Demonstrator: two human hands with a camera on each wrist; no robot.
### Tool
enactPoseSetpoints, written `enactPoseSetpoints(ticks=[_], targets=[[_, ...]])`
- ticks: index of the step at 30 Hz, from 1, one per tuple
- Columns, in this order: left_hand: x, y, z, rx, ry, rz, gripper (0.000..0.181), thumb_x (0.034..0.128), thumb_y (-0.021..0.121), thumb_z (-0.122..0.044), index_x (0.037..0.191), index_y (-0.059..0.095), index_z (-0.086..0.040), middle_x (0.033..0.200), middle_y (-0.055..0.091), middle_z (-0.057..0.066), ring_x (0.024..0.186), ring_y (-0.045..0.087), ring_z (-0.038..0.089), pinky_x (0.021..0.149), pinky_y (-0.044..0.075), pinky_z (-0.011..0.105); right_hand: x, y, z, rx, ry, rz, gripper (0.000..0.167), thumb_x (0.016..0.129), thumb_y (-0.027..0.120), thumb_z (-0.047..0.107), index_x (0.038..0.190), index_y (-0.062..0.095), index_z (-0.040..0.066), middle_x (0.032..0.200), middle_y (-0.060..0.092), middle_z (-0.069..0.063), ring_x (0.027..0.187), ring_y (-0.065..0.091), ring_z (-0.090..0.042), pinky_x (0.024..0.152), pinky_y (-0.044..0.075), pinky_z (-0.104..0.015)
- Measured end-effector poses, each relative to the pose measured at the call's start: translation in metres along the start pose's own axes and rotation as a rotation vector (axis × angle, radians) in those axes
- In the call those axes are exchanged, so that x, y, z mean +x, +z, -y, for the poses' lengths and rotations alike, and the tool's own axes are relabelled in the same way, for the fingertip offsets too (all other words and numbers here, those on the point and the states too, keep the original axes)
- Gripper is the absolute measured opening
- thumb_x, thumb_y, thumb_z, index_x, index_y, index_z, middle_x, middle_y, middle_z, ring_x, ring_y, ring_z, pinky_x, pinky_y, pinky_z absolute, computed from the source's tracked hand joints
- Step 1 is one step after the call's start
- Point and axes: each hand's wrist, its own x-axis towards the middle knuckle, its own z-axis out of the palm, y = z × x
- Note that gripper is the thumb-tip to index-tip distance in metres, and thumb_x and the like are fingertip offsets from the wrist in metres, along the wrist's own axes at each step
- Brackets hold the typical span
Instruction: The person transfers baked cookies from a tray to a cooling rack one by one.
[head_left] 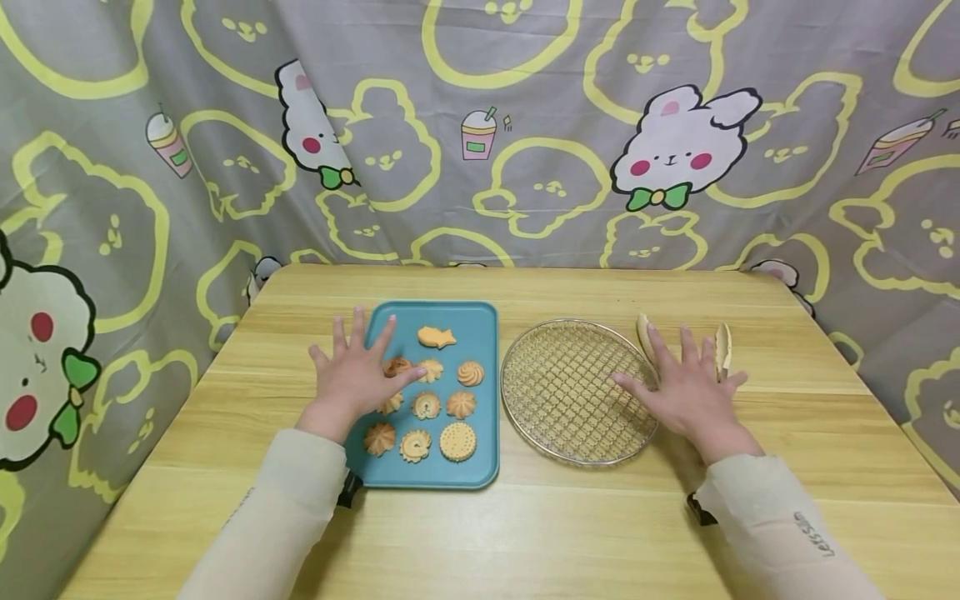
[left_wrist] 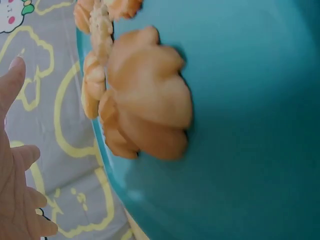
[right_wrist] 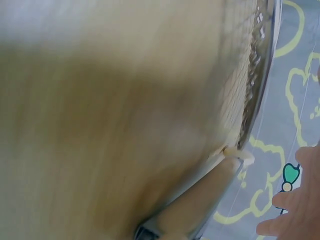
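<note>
A blue tray holds several cookies, among them a fish-shaped one at its far side and a round dotted one near its front. My left hand, fingers spread, is over the tray's left edge and hides part of some cookies. In the left wrist view a ridged cookie lies close below that hand. Right of the tray is a round wire rack. My right hand spreads its fingers by the rack's right edge, over tongs that it partly hides; it holds nothing.
The wooden table carries the tray, rack and tongs. A grey curtain with yellow outlines and cartoon animals hangs behind the table and along its left side. In the right wrist view the tongs lie beside the rack's rim.
</note>
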Motion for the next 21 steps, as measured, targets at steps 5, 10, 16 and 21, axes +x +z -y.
enactPoseSetpoints(ticks=[5, 10, 16, 21], targets=[[-0.002, -0.001, 0.008, 0.000, -0.002, 0.006, 0.097, 0.0820, 0.042, -0.078, 0.155, 0.005, -0.025, 0.155, -0.016, 0.020, 0.136, -0.020, 0.046, 0.094, -0.003, 0.080, -0.002, 0.000, -0.007, 0.008, 0.017, 0.008, 0.093, 0.086, 0.040, 0.074, 0.155, 0.003, 0.022, 0.151, -0.002, -0.034, 0.131, -0.018, -0.058, 0.079, -0.011, -0.085], [-0.004, 0.000, 0.017, -0.021, -0.010, 0.016, 0.097, 0.0832, 0.043, -0.076, 0.155, 0.007, -0.023, 0.155, -0.017, 0.021, 0.136, -0.021, 0.046, 0.093, -0.007, 0.079, -0.002, 0.000, -0.014, 0.012, 0.037, 0.008, 0.094, 0.086, 0.041, 0.075, 0.155, 0.003, 0.023, 0.151, -0.002, -0.035, 0.131, -0.016, -0.058, 0.077, -0.013, -0.085], [-0.004, 0.001, 0.028, -0.037, -0.026, 0.022, 0.098, 0.0824, 0.045, -0.076, 0.155, 0.008, -0.021, 0.154, -0.017, 0.023, 0.135, -0.021, 0.048, 0.092, -0.009, 0.079, -0.002, -0.002, -0.023, 0.021, 0.058, 0.019, 0.095, 0.086, 0.041, 0.074, 0.155, 0.004, 0.020, 0.150, -0.005, -0.035, 0.129, -0.011, -0.063, 0.075, -0.015, -0.085], [-0.002, 0.002, 0.037, -0.032, -0.038, 0.019, 0.097, 0.0830, 0.045, -0.076, 0.155, 0.011, -0.020, 0.154, -0.015, 0.023, 0.135, -0.020, 0.048, 0.093, -0.009, 0.079, -0.004, -0.003, -0.032, 0.023, 0.077, 0.032, 0.096, 0.086, 0.040, 0.074, 0.155, 0.000, 0.021, 0.150, -0.012, -0.034, 0.128, -0.011, -0.065, 0.074, -0.015, -0.085]])
